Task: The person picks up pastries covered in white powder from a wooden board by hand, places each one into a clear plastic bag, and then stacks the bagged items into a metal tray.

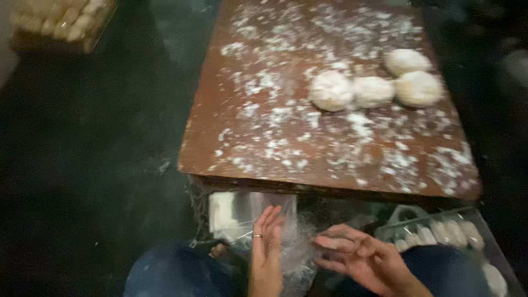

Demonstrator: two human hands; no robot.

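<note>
Clear tray point(440, 228) holding pale dough pieces; left hand point(267, 247) and right hand point(357, 258), fingers extended, touching clear plastic point(291, 242) below floured brown board point(275, 137) bearing four dough balls point(374, 88)

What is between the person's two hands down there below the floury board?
In the head view, crinkled clear plastic wrap lies between the left hand and the right hand, just below the floured wooden board. Blur hides finer detail.
</note>
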